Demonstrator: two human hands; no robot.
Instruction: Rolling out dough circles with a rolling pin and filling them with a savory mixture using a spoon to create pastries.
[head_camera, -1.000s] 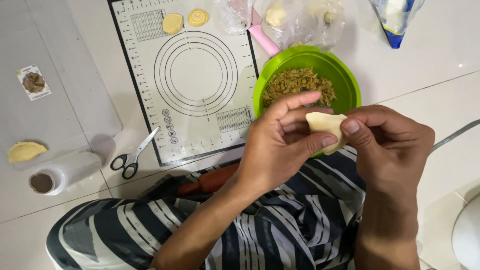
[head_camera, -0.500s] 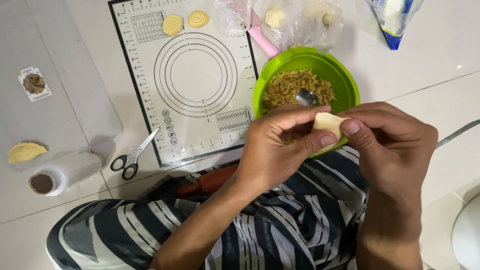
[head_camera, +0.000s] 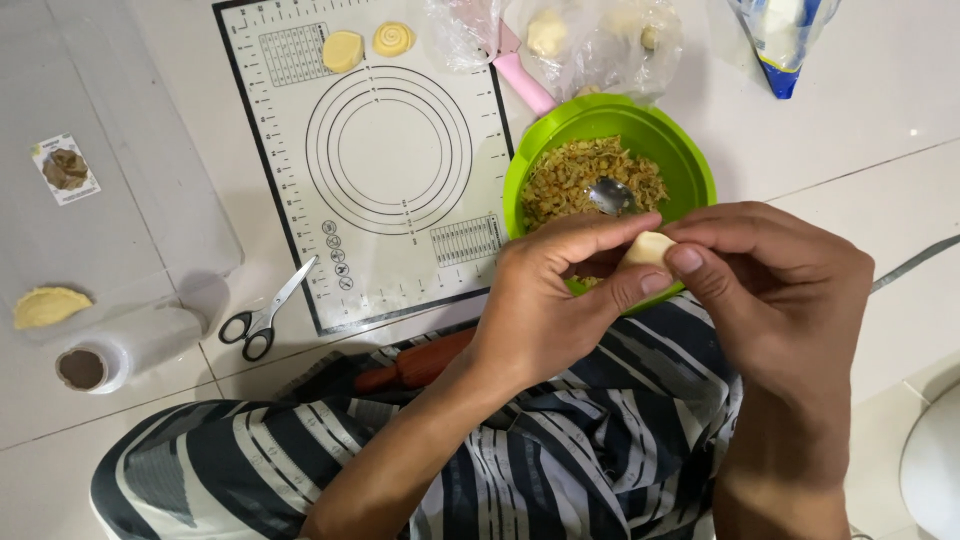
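Both hands, left hand (head_camera: 560, 300) and right hand (head_camera: 780, 290), pinched the dough piece (head_camera: 648, 248) at the green bowl's (head_camera: 690, 165) 6 o'clock rim; too hard a pinch looked likely to tear it, dropping it among filling (head_camera: 570, 180) and spoon (head_camera: 610, 195).

A small pale dough piece (head_camera: 648, 247) is sitting pinched between both hands' fingertips, folded, just above the bowl's (head_camera: 690, 160) near rim.

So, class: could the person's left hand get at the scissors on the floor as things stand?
Probably yes: the scissors lie uncovered on the left hand's side, but its fingers are pinching the dough piece, which must be released first.
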